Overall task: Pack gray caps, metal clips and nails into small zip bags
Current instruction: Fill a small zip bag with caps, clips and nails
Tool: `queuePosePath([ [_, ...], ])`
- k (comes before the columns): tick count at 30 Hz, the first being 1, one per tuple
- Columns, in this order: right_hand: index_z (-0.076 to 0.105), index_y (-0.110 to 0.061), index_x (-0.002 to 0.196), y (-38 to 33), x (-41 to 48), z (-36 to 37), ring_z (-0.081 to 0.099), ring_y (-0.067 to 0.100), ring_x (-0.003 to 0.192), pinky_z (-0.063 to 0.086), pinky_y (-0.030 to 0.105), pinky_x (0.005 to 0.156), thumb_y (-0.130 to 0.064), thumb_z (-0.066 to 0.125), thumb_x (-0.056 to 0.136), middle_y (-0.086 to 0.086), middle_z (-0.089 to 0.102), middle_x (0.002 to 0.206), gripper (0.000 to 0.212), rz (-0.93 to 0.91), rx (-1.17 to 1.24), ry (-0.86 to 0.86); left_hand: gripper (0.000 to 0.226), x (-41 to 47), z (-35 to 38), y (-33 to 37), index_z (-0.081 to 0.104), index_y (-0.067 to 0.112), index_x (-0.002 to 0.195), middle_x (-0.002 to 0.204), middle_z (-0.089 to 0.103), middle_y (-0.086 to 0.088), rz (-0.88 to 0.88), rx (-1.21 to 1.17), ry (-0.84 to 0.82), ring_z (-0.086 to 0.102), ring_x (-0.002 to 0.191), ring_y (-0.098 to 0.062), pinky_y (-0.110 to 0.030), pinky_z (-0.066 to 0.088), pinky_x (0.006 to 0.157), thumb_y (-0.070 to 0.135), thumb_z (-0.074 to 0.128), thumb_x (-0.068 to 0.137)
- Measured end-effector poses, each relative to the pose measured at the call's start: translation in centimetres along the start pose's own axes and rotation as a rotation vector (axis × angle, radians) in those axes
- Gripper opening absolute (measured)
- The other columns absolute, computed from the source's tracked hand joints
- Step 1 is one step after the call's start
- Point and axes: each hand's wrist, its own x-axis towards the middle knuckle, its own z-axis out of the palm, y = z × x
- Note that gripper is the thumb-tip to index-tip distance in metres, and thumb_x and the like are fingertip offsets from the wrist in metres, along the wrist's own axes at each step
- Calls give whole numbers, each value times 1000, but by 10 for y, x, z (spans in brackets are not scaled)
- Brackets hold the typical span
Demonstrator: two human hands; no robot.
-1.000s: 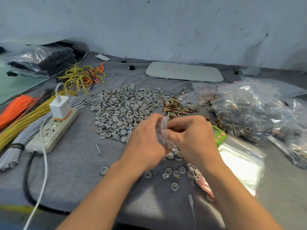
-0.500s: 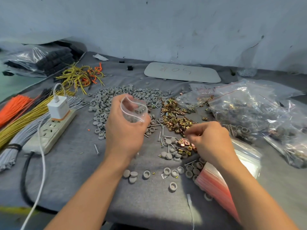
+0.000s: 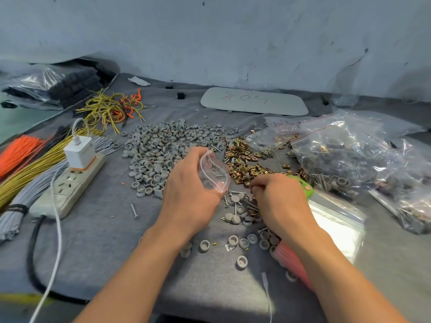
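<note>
My left hand (image 3: 186, 190) holds a small clear zip bag (image 3: 213, 171) with its mouth spread wide, just above the table. A big pile of gray caps (image 3: 163, 148) lies behind it. Brass-coloured metal clips (image 3: 245, 164) are heaped to the right of the bag. My right hand (image 3: 279, 201) is curled, fingertips pinched down among loose nails (image 3: 238, 201) and caps; what it pinches is hidden. More caps (image 3: 242, 243) are scattered near the front. One nail (image 3: 134, 210) lies alone at the left.
A power strip (image 3: 67, 185) with a white charger and cables sits at the left beside wire bundles (image 3: 28, 159). Large filled plastic bags (image 3: 349, 159) lie at the right. A stack of empty zip bags (image 3: 335, 224) and a green object (image 3: 305, 187) sit by my right wrist.
The hands, together on the bag a second ago, parted. My left hand carried the bag toward the caps, then back rightward and down; my right hand dropped to the nails.
</note>
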Motion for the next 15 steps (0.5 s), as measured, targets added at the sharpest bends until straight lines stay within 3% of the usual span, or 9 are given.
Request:
queuePosePath([
  [4,72,-28,100,6,-3,-7,59,11,75,42,33,72,-22,52,105,-10,68,85,21,61,279,182,57,0,0,-1,48,46,110,100,61,17,0,-7,-22,58,90,-2,-30,48,76,24,87,75],
  [8,69,-30,107,9,-2,-10,62,4,69,46,28,61,-25,61,102,-14,67,77,10,46,276,134,57,0,1,-2,47,47,110,100,61,17,-6,-5,-28,59,90,-4,-28,46,74,25,87,75],
  [11,65,-33,126,11,-3,-11,63,6,76,46,29,69,-12,63,97,-15,68,83,36,69,279,138,58,0,1,-4,48,46,111,101,62,18,-3,3,-22,59,91,-3,-23,43,71,23,87,74],
  [12,68,-34,123,12,-3,-13,63,5,76,47,28,68,-7,62,95,-17,67,81,39,74,270,157,58,0,0,-4,48,47,111,101,62,18,-3,1,-22,59,90,-2,-24,43,71,23,87,74],
  [15,77,-39,84,13,-4,-18,66,6,71,48,15,62,-9,69,90,-16,71,76,32,26,173,49,59,0,0,-4,47,49,111,101,62,19,-5,-8,-24,60,89,-4,-28,46,71,26,87,74],
])
